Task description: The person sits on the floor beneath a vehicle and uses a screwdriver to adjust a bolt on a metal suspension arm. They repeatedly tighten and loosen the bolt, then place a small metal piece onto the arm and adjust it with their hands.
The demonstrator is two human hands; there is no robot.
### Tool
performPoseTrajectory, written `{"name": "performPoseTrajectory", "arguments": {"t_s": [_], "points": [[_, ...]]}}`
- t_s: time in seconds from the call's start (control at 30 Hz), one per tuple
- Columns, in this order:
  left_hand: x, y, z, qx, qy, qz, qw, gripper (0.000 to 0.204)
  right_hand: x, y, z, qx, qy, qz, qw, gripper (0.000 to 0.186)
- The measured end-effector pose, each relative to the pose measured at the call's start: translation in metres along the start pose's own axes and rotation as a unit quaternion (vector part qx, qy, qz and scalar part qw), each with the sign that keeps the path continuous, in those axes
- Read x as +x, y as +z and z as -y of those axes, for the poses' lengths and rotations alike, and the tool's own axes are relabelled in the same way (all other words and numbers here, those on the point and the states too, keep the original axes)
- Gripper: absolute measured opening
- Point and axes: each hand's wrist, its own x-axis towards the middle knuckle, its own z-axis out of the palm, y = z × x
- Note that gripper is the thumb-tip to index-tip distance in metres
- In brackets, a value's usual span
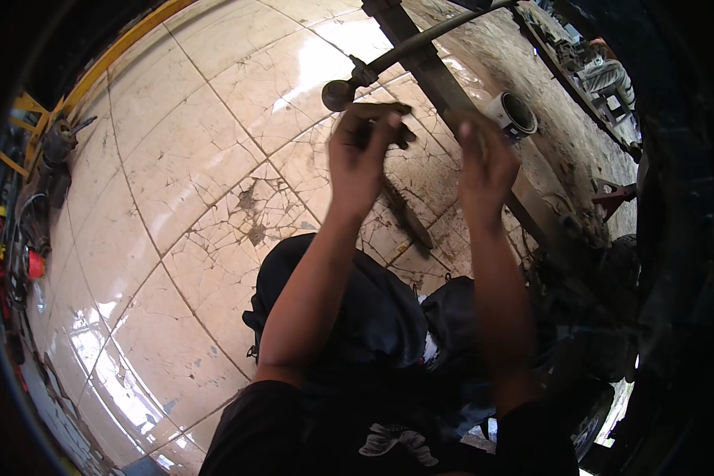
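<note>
My left hand (360, 159) is raised over the tiled floor, its fingers curled in. Something dark shows at its fingertips, but I cannot make out whether it is a small part or grimy fingers. My right hand (486, 166) is held up a little apart from it, beside a long metal beam (440, 79). Motion smears its fingers, so their grip is unclear. Just beyond my left hand, a metal rod (420, 40) crosses the beam and ends in a round knob (339, 95). Below and between my hands, a long, flat, dark piece (405, 213) lies on the floor.
A pale, open can (514, 116) stands right of the beam. Farther right is a reddish metal stand (613, 195). Cracked tiles (190, 238) spread left, with a yellow frame (119, 51) and assorted tools (40, 214) along that edge. My knees (341, 309) are bent close below my hands.
</note>
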Motion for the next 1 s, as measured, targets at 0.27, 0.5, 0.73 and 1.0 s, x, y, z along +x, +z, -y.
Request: {"name": "performPoseTrajectory", "arguments": {"t_s": [0.27,0.5,0.73,1.0], "points": [[0.032,-0.048,-0.039,0.062,0.032,-0.146,0.987,0.027,0.056,0.038,-0.105,-0.308,-0.073,-0.050,0.947,0.028],[0.052,-0.052,-0.044,0.122,0.063,-0.120,0.983,0.036,0.059,0.042,-0.102,-0.263,0.028,-0.065,0.962,0.036],[0.068,-0.059,-0.030,0.142,0.028,-0.051,0.988,0.021,0.060,0.040,-0.104,-0.243,0.027,-0.072,0.967,0.033],[0.071,-0.051,-0.023,0.222,0.016,-0.041,0.974,0.020,0.059,0.042,-0.102,-0.237,0.023,-0.072,0.969,0.030]]}}
